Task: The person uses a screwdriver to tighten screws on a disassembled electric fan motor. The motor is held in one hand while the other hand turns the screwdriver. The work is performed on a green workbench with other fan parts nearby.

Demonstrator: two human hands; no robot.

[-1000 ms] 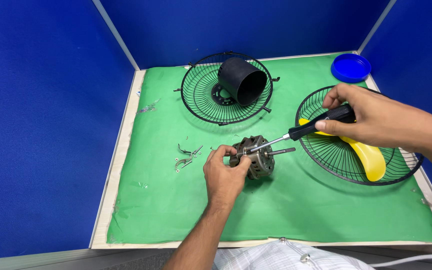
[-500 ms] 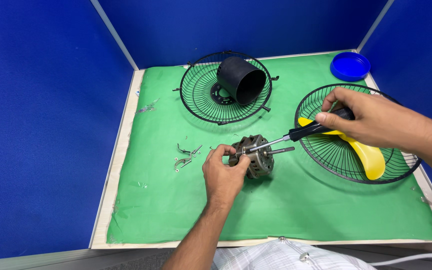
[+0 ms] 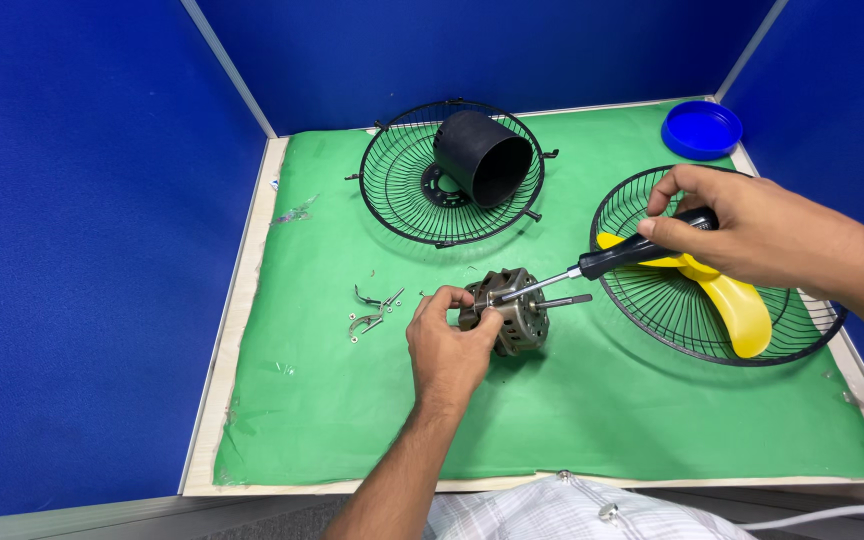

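Observation:
A small metal fan motor (image 3: 514, 310) lies on its side on the green mat (image 3: 592, 420), its shaft pointing right. My left hand (image 3: 447, 345) grips the motor from the near side. My right hand (image 3: 737, 228) holds a black-handled screwdriver (image 3: 592, 265), whose metal tip rests on the motor's top left. Behind the right hand a yellow fan blade (image 3: 737, 305) lies in a black wire fan guard (image 3: 687, 320).
A second black wire guard (image 3: 402, 195) at the back holds a black cylindrical housing (image 3: 482, 155). Small metal clips and screws (image 3: 372, 310) lie left of the motor. A blue round lid (image 3: 702, 128) sits at the back right corner. Blue partition walls enclose the table.
My right hand with the screwdriver has shifted slightly; the tip stays on the motor. The left hand and motor have not visibly moved.

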